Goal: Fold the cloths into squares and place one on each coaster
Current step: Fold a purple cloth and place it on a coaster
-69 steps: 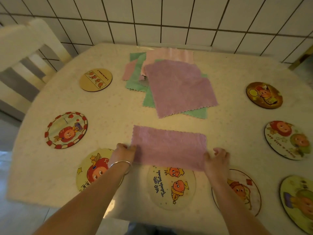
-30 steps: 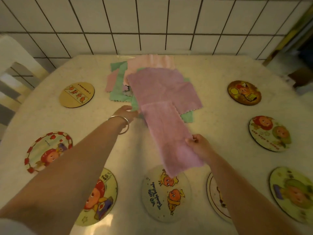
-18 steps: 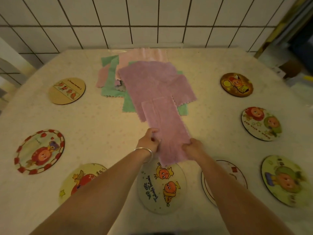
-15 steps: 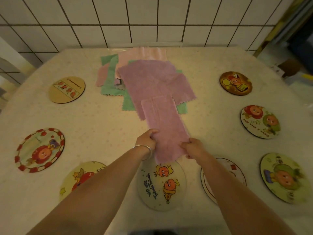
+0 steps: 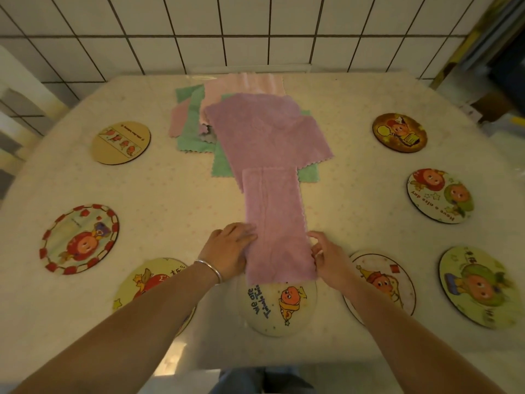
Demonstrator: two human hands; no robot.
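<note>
A purple cloth (image 5: pixel 274 220), folded once into a long strip, lies lengthwise on the table with its near end over the top of the middle front coaster (image 5: pixel 279 307). My left hand (image 5: pixel 228 251) grips the strip's near left edge. My right hand (image 5: pixel 331 258) pinches the near right edge. The strip's far end overlaps a pile of unfolded cloths (image 5: pixel 250 123), purple, pink and green, at the back centre. Round cartoon coasters ring the table, such as the one at front right (image 5: pixel 379 282) and the one at front left (image 5: pixel 153 285); all show bare.
More coasters sit at far left (image 5: pixel 120 143), left (image 5: pixel 81 239), far right (image 5: pixel 400 132), right (image 5: pixel 440 196) and near right (image 5: pixel 480 287). A tiled wall (image 5: pixel 255 29) backs the table (image 5: pixel 159 200). A chair (image 5: pixel 17 115) stands at the left and clutter at the far right.
The folded strip was turned from crosswise to lengthwise. Both hands then slid down to its near end and pulled it toward me over the middle front coaster.
</note>
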